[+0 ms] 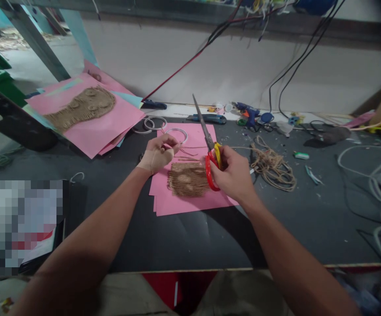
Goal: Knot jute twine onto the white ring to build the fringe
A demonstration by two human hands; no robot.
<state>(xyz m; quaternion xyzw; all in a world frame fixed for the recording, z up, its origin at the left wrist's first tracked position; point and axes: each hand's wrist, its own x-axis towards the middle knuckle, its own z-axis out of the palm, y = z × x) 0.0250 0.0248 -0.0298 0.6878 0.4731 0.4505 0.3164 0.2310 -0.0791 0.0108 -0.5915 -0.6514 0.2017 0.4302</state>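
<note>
Using the brown rectangular panel of ridged twine [186, 181] as our landmark: it lies flat on the pink paper sheets [170, 205], roughly mid-bench, just in front of our hands. Its right edge is partly hidden by the scissors and our right hand.

Our right hand [232, 172], right of the panel: fingers curled closed round the handles of the long metal scissors with red and yellow grips [209, 139]. Blades point up and away past the panel's far edge; we can't tell if they're slightly parted.

Our left hand [159, 153], beyond the panel's left corner: fingertips brought together, pinching the thin brown twine strand [195, 147]. Beige wrap [152, 161] around the wrist. Strand runs rightward, passing the scissors, toward the loose tangle of brown twine [271, 169] right of the panel. Cut or whole at the scissors, we can't tell.

Beyond the panel: white ring [181, 131] by our left fingertips, blue utility knife [209, 118], and, further right, blue glue gun [251, 114].

Far left of the panel: stack of pink and blue sheets [101, 127] with a long brown twine piece [90, 105] on top. All on the black bench top [183, 245].
</note>
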